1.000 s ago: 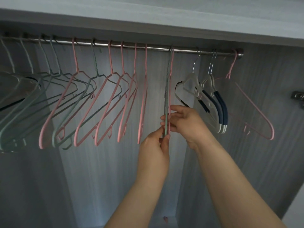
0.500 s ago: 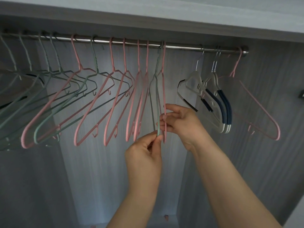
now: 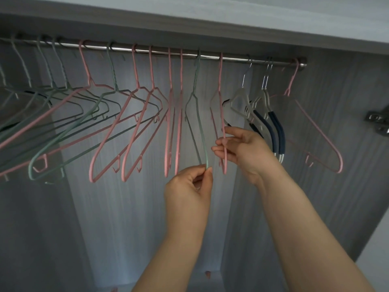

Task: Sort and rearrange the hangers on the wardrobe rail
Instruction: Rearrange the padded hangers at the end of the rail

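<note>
Fingers, left: thumb and forefinger (image 3: pixel 209 178) of my left hand (image 3: pixel 187 190) pinch the bottom tip of the green hanger (image 3: pixel 199 123); the other fingers curl loosely underneath.
Fingers, right: my right hand (image 3: pixel 244 150) has its fingertips (image 3: pixel 219 151) closed across the lower wire of the pink hanger (image 3: pixel 220 85), just above its bottom bend.
Where they hang: both hook over the steel rail (image 3: pixel 235 59) near its middle, green on the left and pink on the right, with open space between them.
Long axis: each runs almost straight down from hook to fingers, turned edge-on to me, so I see narrow slivers.
Deciding relation: the green one sits just right of two edge-on pink hangers (image 3: pixel 174 133), and the other greens (image 3: pixel 48 95) lie well to the left. I judge it has to travel that way, and my left hand is on the nearer side.
Right of my grip: white hangers with navy sleeves (image 3: pixel 275 131), then a lone pink one (image 3: pixel 320 135).
Hard to make out: the far-left hangers are cut off by the frame and tangled in shadow. I cannot tell whether either hook bears fully on the rail.
</note>
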The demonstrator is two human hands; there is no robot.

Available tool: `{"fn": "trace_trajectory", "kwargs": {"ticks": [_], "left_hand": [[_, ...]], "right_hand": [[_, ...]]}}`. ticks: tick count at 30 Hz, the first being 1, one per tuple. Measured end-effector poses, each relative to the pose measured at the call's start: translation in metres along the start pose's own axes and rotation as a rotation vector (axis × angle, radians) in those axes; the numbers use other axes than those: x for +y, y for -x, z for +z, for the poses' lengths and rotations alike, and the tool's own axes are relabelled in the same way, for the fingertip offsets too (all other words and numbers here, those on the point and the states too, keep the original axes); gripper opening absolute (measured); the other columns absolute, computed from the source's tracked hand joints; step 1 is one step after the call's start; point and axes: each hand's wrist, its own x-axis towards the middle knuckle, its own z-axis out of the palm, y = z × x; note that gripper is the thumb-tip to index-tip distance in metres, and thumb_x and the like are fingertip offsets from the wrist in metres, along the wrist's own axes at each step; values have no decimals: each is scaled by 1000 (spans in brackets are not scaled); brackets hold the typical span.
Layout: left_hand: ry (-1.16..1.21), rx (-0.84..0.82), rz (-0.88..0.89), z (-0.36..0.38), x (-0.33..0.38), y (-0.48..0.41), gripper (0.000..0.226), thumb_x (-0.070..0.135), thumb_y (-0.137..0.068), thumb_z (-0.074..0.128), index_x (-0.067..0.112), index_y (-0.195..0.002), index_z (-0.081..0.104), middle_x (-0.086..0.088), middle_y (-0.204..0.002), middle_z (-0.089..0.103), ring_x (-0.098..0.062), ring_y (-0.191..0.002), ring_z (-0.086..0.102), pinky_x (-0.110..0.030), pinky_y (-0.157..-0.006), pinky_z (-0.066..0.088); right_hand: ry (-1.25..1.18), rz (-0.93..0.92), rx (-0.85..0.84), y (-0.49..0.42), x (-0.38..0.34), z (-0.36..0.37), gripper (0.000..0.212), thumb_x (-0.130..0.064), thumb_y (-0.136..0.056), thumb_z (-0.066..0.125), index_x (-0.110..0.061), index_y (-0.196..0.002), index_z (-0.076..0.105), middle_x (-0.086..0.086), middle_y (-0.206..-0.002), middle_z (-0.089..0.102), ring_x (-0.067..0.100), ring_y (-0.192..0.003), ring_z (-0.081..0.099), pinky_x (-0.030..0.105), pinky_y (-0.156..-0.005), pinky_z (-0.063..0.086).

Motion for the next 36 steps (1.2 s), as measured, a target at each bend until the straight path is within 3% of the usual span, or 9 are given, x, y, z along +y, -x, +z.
{"fn": "trace_trajectory", "kwargs": {"ticks": [4, 8, 11, 14, 18, 21, 24, 27, 36], "left_hand": [[-94, -19, -22, -2, -1, 3, 13, 19, -83, 63, 16, -94, 69, 6, -85, 69, -3, -77, 64, -11, -71, 49], [-205, -39, -49, -2, 6, 17, 49, 31, -81, 63, 22, -127, 49, 5, -113, 59, -7, -99, 56, -27, -88, 48], [-264, -44, 11, 1, 14, 28, 71, 36, -80, 63, 22, -140, 28, 2, -138, 42, -9, -125, 36, -23, -106, 29], [-347, 1, 165, 10, 23, 38, 78, 45, -81, 57, 22, -143, 16, 3, -148, 25, -1, -131, 11, -20, -108, 13], [-211, 34, 377, 34, 44, 52, 60, 33, -83, 51, 25, -137, 25, 8, -139, 28, 10, -127, 13, -10, -107, 14], [-4, -117, 324, 56, 54, 51, 45, 28, -86, 46, 24, -131, 38, 8, -127, 45, 4, -118, 40, -17, -100, 34], [70, -249, 144, 76, 57, 44, 47, 34, -89, 42, 24, -135, 37, 17, -133, 38, -2, -125, 40, -28, -105, 36], [78, -317, 29, 89, 52, 35, 51, 21, -93, 45, 22, -141, 26, 21, -135, 26, -9, -134, 32, -34, -111, 30], [10, -235, -4, 102, 34, 8, 44, 9, -87, 54, 15, -129, 46, -3, -120, 60, -14, -104, 57, -16, -88, 40]], "right_hand": [[119, 9, 7, 2, 2, -3, 42, 2, -97, 38, 0, -139, 34, 7, -89, 60, 16, -74, 64, 17, -67, 58], [702, -115, 56, 15, -3, -15, 45, -26, -98, 42, -5, -137, 42, 5, -122, 60, 21, -108, 61, 29, -100, 45], [959, -385, 249, 35, -24, -33, 29, -24, -95, 48, -9, -115, 63, 7, -115, 67, 22, -103, 63, 19, -80, 43], [899, -514, 391, 42, -43, -56, 22, -19, -91, 54, -19, -106, 69, -4, -100, 70, 2, -85, 63, 5, -70, 43], [801, -451, 414, 35, -44, -80, 22, -16, -88, 59, -22, -106, 68, -21, -82, 62, -22, -65, 55, -9, -63, 38], [826, -416, 311, 25, -36, -78, 31, -8, -87, 58, -11, -117, 63, 0, -106, 68, 2, -90, 64, 10, -87, 48], [938, -356, 231, 13, -33, -75, 32, -5, -86, 55, -4, -117, 59, 12, -115, 67, 22, -107, 63, 36, -97, 49], [966, -268, 164, 2, -32, -74, 27, -2, -84, 51, -2, -109, 61, 13, -107, 69, 29, -102, 64, 40, -92, 51], [710, -91, 99, -4, -13, -73, 38, -12, -92, 52, -3, -128, 50, 15, -102, 64, 26, -91, 64, 39, -90, 52]]}}
